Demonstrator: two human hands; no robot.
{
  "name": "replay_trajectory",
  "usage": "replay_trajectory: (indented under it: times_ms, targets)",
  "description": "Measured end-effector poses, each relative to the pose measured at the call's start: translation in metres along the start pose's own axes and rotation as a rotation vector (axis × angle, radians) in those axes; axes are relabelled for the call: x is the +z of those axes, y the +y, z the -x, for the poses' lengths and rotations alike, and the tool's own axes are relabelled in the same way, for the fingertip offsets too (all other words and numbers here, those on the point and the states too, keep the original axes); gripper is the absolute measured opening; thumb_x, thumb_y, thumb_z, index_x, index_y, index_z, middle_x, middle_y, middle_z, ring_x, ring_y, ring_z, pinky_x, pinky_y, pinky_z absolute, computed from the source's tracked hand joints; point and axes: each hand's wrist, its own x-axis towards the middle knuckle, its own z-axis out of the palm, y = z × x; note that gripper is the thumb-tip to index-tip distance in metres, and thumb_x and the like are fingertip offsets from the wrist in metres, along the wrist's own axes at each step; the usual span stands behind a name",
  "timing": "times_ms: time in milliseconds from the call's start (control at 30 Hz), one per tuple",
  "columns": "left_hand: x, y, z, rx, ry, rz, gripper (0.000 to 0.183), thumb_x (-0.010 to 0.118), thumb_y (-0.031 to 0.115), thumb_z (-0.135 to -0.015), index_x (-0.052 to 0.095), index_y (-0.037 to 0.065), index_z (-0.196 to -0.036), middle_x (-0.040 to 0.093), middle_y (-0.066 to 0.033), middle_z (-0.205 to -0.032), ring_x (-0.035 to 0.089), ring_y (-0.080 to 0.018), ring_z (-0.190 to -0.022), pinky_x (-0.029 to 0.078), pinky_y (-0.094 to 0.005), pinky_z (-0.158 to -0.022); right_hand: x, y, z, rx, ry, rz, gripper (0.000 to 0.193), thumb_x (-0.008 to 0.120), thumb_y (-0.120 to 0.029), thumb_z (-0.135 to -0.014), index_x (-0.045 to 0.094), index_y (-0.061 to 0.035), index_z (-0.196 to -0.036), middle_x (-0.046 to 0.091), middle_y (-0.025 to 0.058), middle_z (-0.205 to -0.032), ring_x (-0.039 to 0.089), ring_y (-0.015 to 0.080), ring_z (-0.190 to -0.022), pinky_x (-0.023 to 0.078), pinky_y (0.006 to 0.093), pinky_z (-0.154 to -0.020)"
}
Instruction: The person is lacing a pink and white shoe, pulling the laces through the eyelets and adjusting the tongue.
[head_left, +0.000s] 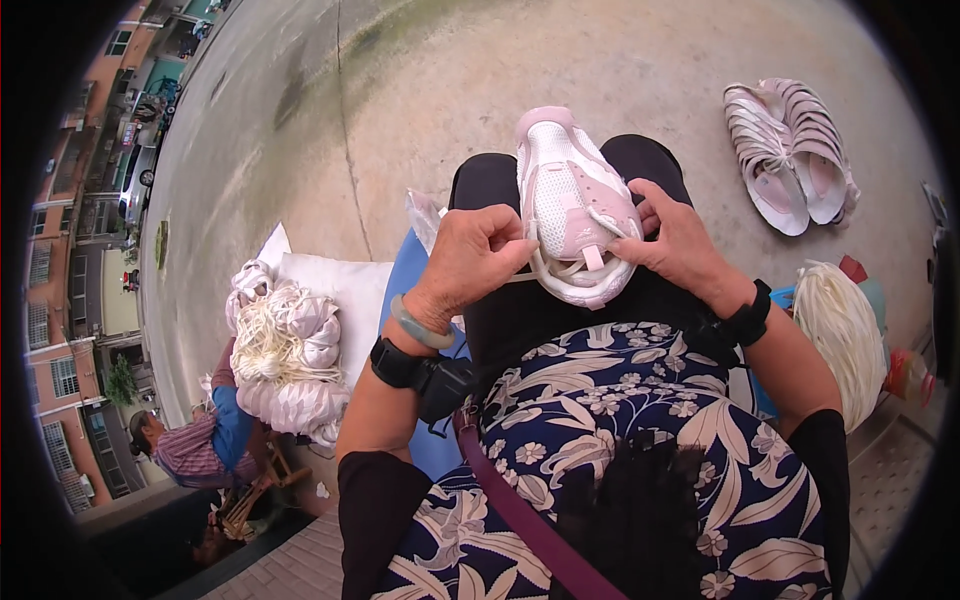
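A pink and white sneaker (560, 190) rests across my lap, its toe pointing away from me and its heel toward my body. On its left side, my left hand (480, 255) pinches a white shoelace (538, 268) between thumb and forefinger. My right hand (683, 240) is closed at the right edge of the opening, with its thumb against the lace there. Loose lace lies over the collar near the pale pull tab (593, 258). The ends of the laces are partly hidden by my fingers and the shoe.
Nested pink and white shoe uppers (790, 155) lie on the concrete at far right. A bundle of white laces (838, 335) hangs beside my right arm. More shoes and laces (290, 350) are heaped on my left, near a seated person (200, 440).
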Motion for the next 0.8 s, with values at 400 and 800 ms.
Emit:
replay_trajectory:
  times_ms: [400,800]
  targets:
    - [-0.021,-0.01,-0.086,0.023,0.063,0.078,0.018,0.063,0.008,-0.074,0.055,0.003,-0.06,0.044,0.0074,-0.055,0.038,-0.002,-0.054,0.03,-0.0201,-0.047,-0.002,-0.003,-0.002,-0.049,0.096,0.096,0.062,0.071,-0.034,-0.061,0.055,0.0002,-0.111,0.06,0.0159,-0.084,0.059,0.0249,-0.072,0.047,0.0321,-0.067]
    - [0.014,-0.056,-0.135,-0.086,0.126,0.164,0.009,0.067,0.01,-0.072,0.061,0.004,-0.073,0.055,0.005,-0.066,0.046,-0.0046,-0.059,0.038,-0.0204,-0.054,-0.005,0.002,-0.006,0.076,0.029,-0.025,0.065,0.07,-0.031,-0.064,0.052,-0.001,-0.119,0.061,0.0163,-0.084,0.059,0.0215,-0.072,0.047,0.031,-0.069]
